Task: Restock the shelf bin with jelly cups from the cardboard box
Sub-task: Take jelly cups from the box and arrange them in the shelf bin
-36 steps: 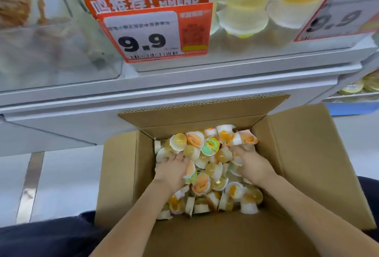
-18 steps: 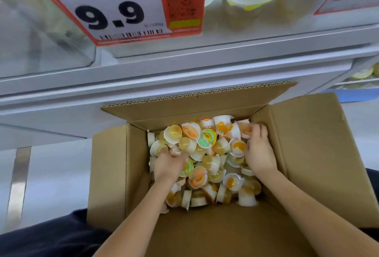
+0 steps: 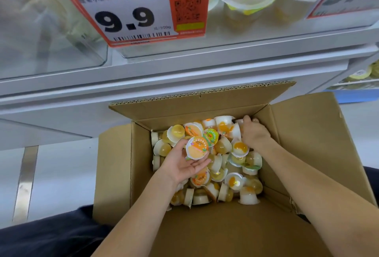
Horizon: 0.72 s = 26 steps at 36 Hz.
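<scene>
Jelly cups (image 3: 207, 166) lie heaped loose in the open cardboard box (image 3: 307, 143), a jumble of white-lidded and orange-lidded tubs, some on their sides, some upside down; the pile fills the far half of the box floor, the near half shows bare cardboard. Judged from this, much stock is left to move. The clear shelf bin (image 3: 266, 37) above already carries some larger pale cups behind its front wall; how full it is cannot be told, as its top is cut off by the frame. Left hand (image 3: 185, 164) is palm up over the pile, fingers loosely spread, with one orange-lidded jelly cup (image 3: 196, 150) resting tilted against its fingertips, cradled more than clasped. Right hand (image 3: 253, 133) reaches into the far right corner of the box, fingers curled down among the cups there; whether it actually grasps one cannot be told, as the fingertips are buried. Both hands sit low in the box, none at the bin. A red price tag (image 3: 131, 8) reading 9.9 hangs on the bin front.
</scene>
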Each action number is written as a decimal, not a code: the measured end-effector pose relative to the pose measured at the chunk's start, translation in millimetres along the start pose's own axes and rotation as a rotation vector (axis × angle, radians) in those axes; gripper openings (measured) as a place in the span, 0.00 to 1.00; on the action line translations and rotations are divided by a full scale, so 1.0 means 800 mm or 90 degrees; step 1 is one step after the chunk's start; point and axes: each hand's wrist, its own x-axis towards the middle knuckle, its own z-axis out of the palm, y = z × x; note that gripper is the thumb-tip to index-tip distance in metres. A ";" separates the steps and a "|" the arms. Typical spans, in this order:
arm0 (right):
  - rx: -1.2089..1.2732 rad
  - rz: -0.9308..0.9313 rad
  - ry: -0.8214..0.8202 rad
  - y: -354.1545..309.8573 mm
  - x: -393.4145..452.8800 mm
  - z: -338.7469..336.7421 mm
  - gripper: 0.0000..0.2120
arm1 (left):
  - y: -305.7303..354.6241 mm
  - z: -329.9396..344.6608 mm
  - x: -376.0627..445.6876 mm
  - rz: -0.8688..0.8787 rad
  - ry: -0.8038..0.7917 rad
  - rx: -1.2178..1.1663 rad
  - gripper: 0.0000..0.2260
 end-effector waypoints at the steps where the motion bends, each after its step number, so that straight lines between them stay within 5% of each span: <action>1: 0.005 0.005 -0.007 -0.001 0.000 -0.003 0.24 | 0.001 0.000 -0.001 0.003 -0.005 -0.003 0.19; 8: -0.017 0.074 0.038 -0.006 -0.041 -0.007 0.31 | 0.013 0.010 -0.021 0.042 -0.015 0.023 0.19; 13: 0.285 0.101 0.071 -0.005 -0.091 -0.043 0.31 | 0.016 0.033 -0.050 0.067 -0.017 0.071 0.20; 19: 0.782 -0.086 -0.119 -0.017 -0.160 -0.117 0.19 | 0.013 0.072 -0.115 0.106 -0.033 0.182 0.15; 23: 0.780 -0.225 -0.178 -0.025 -0.204 -0.169 0.19 | 0.017 0.097 -0.168 0.085 -0.046 0.287 0.21; 26: 0.718 -0.249 -0.086 -0.030 -0.239 -0.202 0.19 | 0.017 0.116 -0.215 0.088 -0.066 0.335 0.21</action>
